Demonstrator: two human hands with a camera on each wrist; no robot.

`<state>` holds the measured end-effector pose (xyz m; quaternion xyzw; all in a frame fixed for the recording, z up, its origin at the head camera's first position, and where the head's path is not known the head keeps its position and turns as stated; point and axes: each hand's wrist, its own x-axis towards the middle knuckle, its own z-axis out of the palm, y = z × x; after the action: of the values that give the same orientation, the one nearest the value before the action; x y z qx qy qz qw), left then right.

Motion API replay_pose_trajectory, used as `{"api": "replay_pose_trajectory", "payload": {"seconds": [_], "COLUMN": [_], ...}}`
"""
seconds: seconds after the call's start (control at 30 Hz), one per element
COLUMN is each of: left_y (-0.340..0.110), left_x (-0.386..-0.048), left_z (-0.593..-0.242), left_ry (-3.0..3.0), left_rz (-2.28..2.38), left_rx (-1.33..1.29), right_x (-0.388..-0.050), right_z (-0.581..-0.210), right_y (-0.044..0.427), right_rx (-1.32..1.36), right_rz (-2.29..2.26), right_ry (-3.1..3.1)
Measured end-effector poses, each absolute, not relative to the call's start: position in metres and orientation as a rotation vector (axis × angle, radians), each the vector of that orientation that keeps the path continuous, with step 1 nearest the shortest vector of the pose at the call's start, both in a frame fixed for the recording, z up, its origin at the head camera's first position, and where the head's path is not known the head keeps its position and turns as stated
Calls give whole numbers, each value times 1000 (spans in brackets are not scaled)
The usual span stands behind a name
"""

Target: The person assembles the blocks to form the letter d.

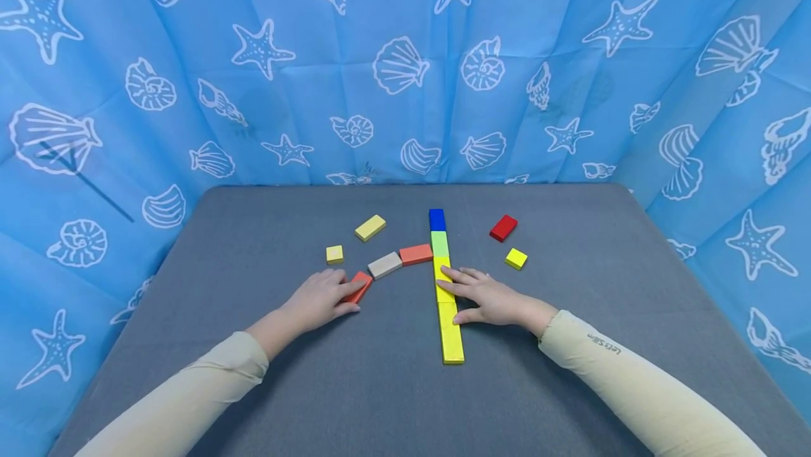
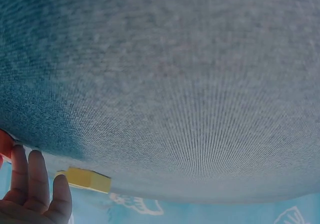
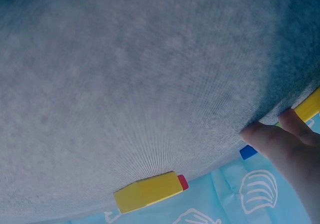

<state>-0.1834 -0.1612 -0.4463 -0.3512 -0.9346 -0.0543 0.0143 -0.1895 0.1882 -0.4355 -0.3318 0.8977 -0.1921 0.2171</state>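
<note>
Across the grey table (image 1: 266,232), the left hand (image 1: 319,298) pinches an orange block (image 1: 360,294), its length slanting rightward toward the far edge; the right hand (image 1: 491,298), fingers outstretched, touches a yellow block (image 1: 446,296).

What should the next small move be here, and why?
Probably the left hand should gently settle the near orange block against the pale block: that hand holds the orange one, whose end lies close, at an angle. The right hand touches the farther long yellow block.

On table (image 1: 355,393): block row (image 1: 446,306), front to back | left — block chain (image 1: 385,266) meeting row, loose pair (image 1: 370,227) behind chain | right — second loose pair (image 1: 504,228)
</note>
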Motion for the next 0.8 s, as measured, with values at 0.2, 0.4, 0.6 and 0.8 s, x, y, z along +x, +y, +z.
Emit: {"api": "replay_pose_trajectory", "payload": {"seconds": [0.2,0.4,0.6,0.8], "left_y": [-159,-158,-157,-157], "left_x": [-185,-185,-187,-186], "left_z": [-447,-446,-446,-446], "left_ry": [-2934,-2925,-2949,-2951], "left_rz": [-156,-150,-152,-144], "left_rx": [-1081,-1089,-1078,-1074], "right_x": [-189,-190,-190,-190], "right_z": [-436,-437,-437,-437], "right_y": [188,188,188,189], "right_rx": [-921,-916,-940,-932], "right_rz": [-528,-521,-533,-543], "right_ry": [2492,2497,2495,2488]}}
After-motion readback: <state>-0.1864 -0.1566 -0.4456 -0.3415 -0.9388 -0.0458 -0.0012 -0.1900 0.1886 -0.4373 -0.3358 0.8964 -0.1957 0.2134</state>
